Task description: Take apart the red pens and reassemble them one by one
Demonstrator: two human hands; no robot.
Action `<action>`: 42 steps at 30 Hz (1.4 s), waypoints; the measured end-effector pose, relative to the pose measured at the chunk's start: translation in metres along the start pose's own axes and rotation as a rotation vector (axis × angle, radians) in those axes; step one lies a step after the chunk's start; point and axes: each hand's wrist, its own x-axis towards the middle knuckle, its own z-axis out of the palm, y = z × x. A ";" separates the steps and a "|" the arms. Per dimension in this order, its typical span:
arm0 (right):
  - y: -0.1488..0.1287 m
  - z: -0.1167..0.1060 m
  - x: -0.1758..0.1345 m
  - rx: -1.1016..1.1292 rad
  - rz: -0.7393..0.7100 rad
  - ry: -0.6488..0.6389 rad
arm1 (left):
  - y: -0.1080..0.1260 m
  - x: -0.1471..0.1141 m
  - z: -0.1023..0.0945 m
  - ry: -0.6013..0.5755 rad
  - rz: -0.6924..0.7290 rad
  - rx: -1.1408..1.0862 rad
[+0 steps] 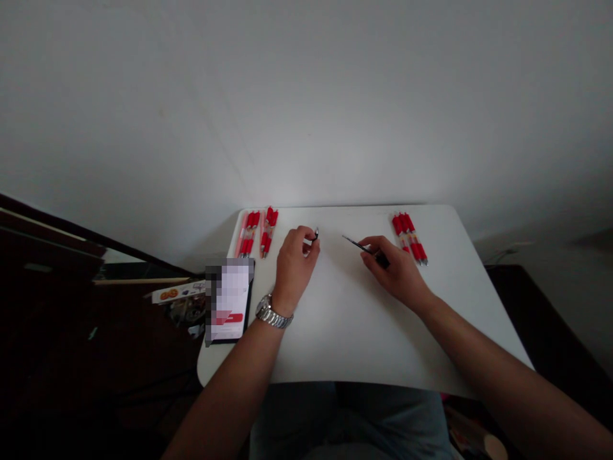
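Note:
Over the middle of the table, my left hand (293, 265) is closed in a pinch on a small black pen piece with a silver tip (316, 234). Most of that piece is hidden by my fingers. Opposite it, my right hand (396, 271) grips a black pen (355, 243), whose thin end points left toward my left hand. The two held parts are apart. Just beyond my right hand lies a row of red pens (410, 236) with silver tips.
Two groups of red pens, one at the far left corner (248, 233) and one beside it (269, 231), lie on the white table (335, 332). A lit phone (230, 303) rests along the left edge. A pale wall (316, 115) rises behind the table.

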 end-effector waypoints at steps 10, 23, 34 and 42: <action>0.001 0.003 0.000 -0.003 0.010 -0.015 | -0.008 0.001 0.004 -0.081 0.003 0.173; 0.005 0.005 0.000 0.000 -0.001 -0.020 | -0.008 0.002 0.004 -0.065 0.027 0.158; 0.005 0.005 0.000 0.009 0.013 -0.019 | -0.007 0.002 0.003 -0.076 -0.003 0.143; 0.003 0.004 0.000 0.011 0.004 -0.026 | -0.007 0.001 0.002 -0.048 0.025 0.129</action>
